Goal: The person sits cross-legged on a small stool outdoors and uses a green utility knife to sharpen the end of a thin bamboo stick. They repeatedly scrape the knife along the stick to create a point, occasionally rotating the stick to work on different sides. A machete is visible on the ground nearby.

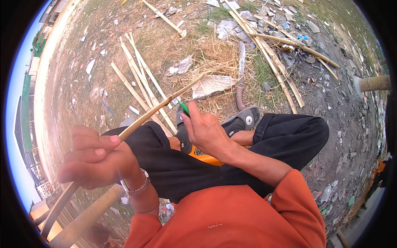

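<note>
My left hand (97,157) is closed around a long thin bamboo strip (165,103) that slants up and to the right over my knees. Near the strip's middle my right hand (204,130) grips a small knife with a green handle (184,108), its blade end against the strip. A metal watch (136,188) sits on my left wrist. I am sitting with legs in black trousers (289,136), wearing an orange top (231,219) and grey slip-on shoes (244,118).
Split bamboo slats (138,78) lie on dry grass ahead, and longer poles (273,58) lie at the upper right among paper and plastic litter. A thick bamboo post (374,83) stands at the right edge. More bamboo pieces (82,219) lie at the lower left.
</note>
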The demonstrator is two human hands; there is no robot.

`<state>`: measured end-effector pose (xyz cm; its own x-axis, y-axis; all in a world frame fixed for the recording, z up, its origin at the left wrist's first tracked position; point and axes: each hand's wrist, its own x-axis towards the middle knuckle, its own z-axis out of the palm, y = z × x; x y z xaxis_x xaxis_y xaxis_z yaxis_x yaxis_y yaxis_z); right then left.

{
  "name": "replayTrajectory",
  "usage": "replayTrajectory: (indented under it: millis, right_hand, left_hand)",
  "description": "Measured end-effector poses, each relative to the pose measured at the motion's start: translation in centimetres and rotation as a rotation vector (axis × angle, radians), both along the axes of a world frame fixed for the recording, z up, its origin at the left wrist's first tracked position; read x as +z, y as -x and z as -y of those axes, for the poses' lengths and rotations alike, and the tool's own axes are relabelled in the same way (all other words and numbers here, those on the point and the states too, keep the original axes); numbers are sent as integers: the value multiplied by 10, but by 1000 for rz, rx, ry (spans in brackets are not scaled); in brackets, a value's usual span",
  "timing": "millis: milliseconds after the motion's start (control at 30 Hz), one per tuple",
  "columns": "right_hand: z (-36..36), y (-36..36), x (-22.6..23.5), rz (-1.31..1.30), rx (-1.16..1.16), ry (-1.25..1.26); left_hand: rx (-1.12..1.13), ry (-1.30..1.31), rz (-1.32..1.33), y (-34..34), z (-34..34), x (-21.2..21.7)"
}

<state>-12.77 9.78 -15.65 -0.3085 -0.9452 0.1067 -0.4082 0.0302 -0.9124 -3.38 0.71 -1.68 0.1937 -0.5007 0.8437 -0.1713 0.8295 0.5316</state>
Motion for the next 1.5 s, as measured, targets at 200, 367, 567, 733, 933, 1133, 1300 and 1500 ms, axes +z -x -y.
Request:
replayTrajectory:
  millis: [200, 367, 567, 733, 933, 1133, 1300, 1500]
  right_hand:
    - [8, -3, -6, 6, 25, -2]
    - [9, -5, 4, 25, -11, 19]
    - [7, -6, -4, -54, 6, -53]
    - [16, -3, -25, -150, 42, -173]
    - [-3, 40, -112, -218, -163, -374]
    - [2, 6, -6, 50, -21, 5]
    - [1, 1, -11, -12, -6, -72]
    - [7, 5, -20, -89, 10, -115]
  left_hand:
    - [43, 20, -17, -3, 5, -1]
    - [15, 5, -9, -1, 3, -1]
    - [15, -56, -44, -6, 1, -1]
    - [24, -51, -58, -7, 4, -2]
    - [-18, -49, -131, 4, -1, 0]
    - [-81, -64, -112, -3, 7, -1]
    - [-136, -162, -123, 0, 1, -1]
    - [-235, -138, -120, -10, 8, -6]
